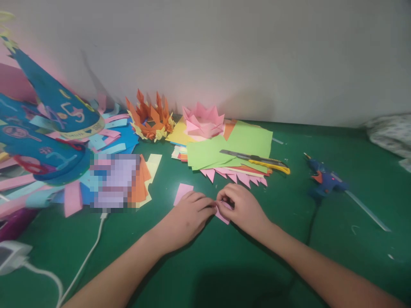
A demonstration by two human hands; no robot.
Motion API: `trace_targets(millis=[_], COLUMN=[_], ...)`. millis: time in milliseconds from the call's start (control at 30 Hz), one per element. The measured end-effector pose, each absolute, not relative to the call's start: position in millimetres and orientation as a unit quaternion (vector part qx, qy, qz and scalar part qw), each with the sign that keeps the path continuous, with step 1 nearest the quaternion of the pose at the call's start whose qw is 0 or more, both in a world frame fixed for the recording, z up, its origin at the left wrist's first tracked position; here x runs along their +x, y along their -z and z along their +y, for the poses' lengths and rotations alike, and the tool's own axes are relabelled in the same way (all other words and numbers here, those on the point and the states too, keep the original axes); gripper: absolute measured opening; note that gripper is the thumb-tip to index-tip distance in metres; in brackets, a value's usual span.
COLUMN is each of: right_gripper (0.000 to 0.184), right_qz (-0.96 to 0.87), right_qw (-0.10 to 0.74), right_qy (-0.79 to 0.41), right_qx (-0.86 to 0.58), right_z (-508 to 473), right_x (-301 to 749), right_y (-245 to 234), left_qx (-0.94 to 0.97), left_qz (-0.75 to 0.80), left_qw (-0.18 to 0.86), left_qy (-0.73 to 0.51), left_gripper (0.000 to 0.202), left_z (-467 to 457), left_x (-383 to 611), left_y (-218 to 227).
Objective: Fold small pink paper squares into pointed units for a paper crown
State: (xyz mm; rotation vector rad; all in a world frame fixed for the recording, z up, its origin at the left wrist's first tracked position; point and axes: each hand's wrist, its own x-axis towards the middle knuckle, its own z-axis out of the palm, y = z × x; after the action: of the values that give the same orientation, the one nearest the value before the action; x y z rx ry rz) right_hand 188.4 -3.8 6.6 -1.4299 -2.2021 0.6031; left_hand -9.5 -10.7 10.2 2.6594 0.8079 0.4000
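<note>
A small piece of pink paper is pinched between both hands near the middle of the green table. My right hand has its thumb and fingers closed on the paper's upper edge. The fingertips of my left hand press together at the paper's left side and meet those of my right hand. A second flat pink paper piece lies just beyond my left hand, partly covered by it. My fingers hide part of the held paper, so I cannot tell how it is folded.
Behind the hands, a yellow box cutter lies on green paper sheets beside a pink paper crown. An orange paper crown stands further left. Blue cone hats fill the left side. At right lies a glue gun.
</note>
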Motion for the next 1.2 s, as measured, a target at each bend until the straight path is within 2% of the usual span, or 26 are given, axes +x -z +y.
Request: trace_targets(millis=[567, 833, 1200], right_gripper=[0.013, 0.025, 0.025], right_qz=[-0.862, -0.92, -0.931], right_qw=[0.243, 0.191, 0.178], right_qy=[-0.153, -0.037, 0.003], right_qx=[-0.418, -0.34, -0.318], right_z=[-8.6, -8.2, -9.0], right_x=[197.2, 198.7, 201.7], right_y=[-2.4, 0.0, 2.2], left_qx=[0.927, 0.927, 0.923], left_qz=[0.302, 0.301, 0.313], left_qw=[0.151, 0.16, 0.167], left_qy=[-0.166, -0.158, -0.153], left_gripper=[0.026, 0.026, 0.026], left_z=[-9.7, -9.9, -11.1], left_x=[-11.1, -10.9, -11.0], left_y=[-10.5, -10.0, -12.6])
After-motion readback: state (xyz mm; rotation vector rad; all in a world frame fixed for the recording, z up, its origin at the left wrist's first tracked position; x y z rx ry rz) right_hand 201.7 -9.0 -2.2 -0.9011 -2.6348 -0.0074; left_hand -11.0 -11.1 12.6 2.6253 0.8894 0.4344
